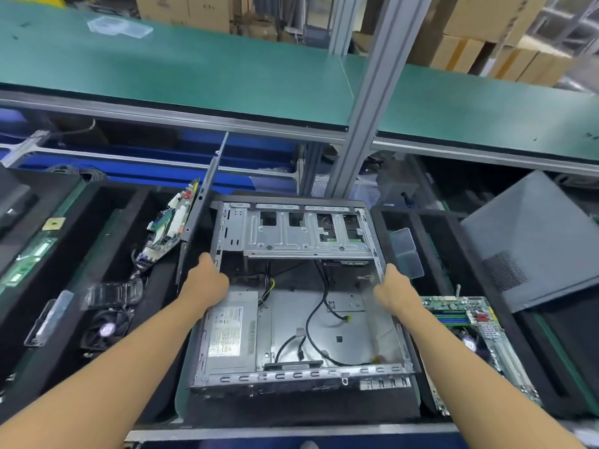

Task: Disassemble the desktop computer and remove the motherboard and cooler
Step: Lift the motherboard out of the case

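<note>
- Fingers of my left hand curl over the left wall of the computer case, and those of my right hand wrap the right wall; both are clenched on sheet metal, though the right is smeared by motion and I cannot make out each finger.
- Nearest me, below my fingers, the case rim faces my body. To shift this shell well, I judge I should keep both grips level and lift evenly, so nothing swings.
- Between my hands the floor of the case is bare of any board: only the power supply under my left wrist and loose black cables remain. Those cables could snag, so I would move slowly.
- Just right of my right forearm lies a motherboard on the black mat, its cooler only partly visible and blurred; I take this as the removed board, but cannot confirm it.
- Beyond my fingers sits the drive cage; what it holds is hidden.
- Left of my left fingers another circuit board leans against a grey panel; a fan lies nearer.
- Farthest, the green bench; my fingertips inside the walls are out of sight.
</note>
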